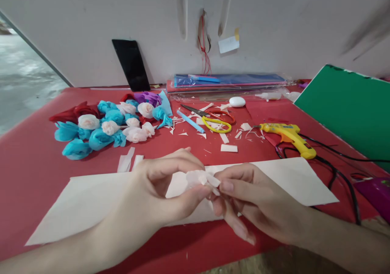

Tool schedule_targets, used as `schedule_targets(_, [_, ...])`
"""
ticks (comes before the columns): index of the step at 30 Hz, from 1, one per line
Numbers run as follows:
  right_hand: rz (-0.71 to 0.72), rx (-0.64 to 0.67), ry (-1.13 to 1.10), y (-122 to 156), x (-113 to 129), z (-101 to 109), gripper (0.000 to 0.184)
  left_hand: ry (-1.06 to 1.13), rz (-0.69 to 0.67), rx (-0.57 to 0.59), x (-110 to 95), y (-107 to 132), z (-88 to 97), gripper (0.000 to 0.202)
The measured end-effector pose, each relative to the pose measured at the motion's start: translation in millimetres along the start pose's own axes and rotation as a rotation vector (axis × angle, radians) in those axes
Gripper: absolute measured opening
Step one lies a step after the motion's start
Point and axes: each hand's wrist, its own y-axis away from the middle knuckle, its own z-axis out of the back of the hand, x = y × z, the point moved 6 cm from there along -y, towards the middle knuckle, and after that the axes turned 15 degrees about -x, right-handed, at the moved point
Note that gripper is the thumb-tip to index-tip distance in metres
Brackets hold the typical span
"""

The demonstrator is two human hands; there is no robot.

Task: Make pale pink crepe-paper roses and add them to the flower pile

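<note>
Between both hands is a small white paper flower [199, 178] with layered petals. My left hand [170, 188] pinches it from the left, thumb in front and fingers behind. From the right, my right hand [252, 195] pinches one of its petals between thumb and forefinger; the flower's underside is hidden by fingers. Below the hands lies a wide sheet of white paper [91, 201] on the red tabletop [170, 245]. Two narrow white paper strips [126, 160] rest just beyond the sheet, left of the hands.
Blue, white, red and purple paper flowers [103, 138] are heaped at left. Scissors [216, 124], a light-blue pen [191, 121] and paper scraps lie ahead. A yellow glue gun [288, 135] with black cable sits right, near a green board [350, 115]. A black phone [131, 65] leans behind.
</note>
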Motion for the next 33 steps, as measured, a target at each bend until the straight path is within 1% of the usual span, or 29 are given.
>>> schedule_targets(2, [-0.039,0.035,-0.006,0,-2,-3,0.018,0.031,0.022,0.04,1,1,-2.0,0.016])
schedule_targets(4, [-0.068,0.05,-0.002,0,-3,-5,0.016,0.055,0.04,0.053,1,2,-2.4,0.017])
schedule_targets(7, [-0.072,0.06,-0.004,0,-4,-5,0.014,0.082,0.052,0.068,3,3,-2.8,0.017])
schedule_targets(12, [0.014,0.052,0.071,2,-1,-5,0.015,0.11,0.09,0.105,8,4,-4.3,0.018])
schedule_targets(15, [0.108,-0.021,0.185,3,4,-2,0.016,0.103,0.104,0.125,9,4,-4.8,0.017])
schedule_targets(16, [0.146,-0.053,0.237,4,6,-1,0.015,0.096,0.088,0.131,8,3,-5.1,0.018])
schedule_targets(18, [0.258,-0.115,0.36,5,12,-1,0.014,0.072,0.043,0.113,5,3,-4.3,0.019])
schedule_targets(19, [0.345,-0.142,0.437,6,16,-1,0.014,0.054,0.014,0.093,4,2,-3.5,0.019])
schedule_targets(20, [0.459,-0.17,0.526,8,21,-2,0.014,0.036,-0.012,0.065,3,2,-2.3,0.02])
schedule_targets(23, [0.87,-0.242,0.817,20,36,-10,0.015,-0.025,-0.062,-0.001,2,3,0.0,0.019])
schedule_targets(25, [1.084,-0.265,0.975,28,39,-15,0.014,-0.052,-0.083,-0.034,2,3,1.1,0.017])
schedule_targets(26, [1.148,-0.268,1.036,31,39,-17,0.013,-0.056,-0.09,-0.045,2,3,1.4,0.017])
schedule_targets(28, [1.217,-0.278,1.139,34,38,-18,0.013,-0.045,-0.085,-0.054,1,4,1.4,0.017])
schedule_targets(30, [1.26,-0.296,1.216,36,38,-18,0.012,-0.009,-0.036,-0.037,3,5,-0.1,0.018])
schedule_targets(33, [1.308,-0.342,1.283,38,38,-18,0.015,0.101,0.063,0.009,6,6,-3.5,0.022])
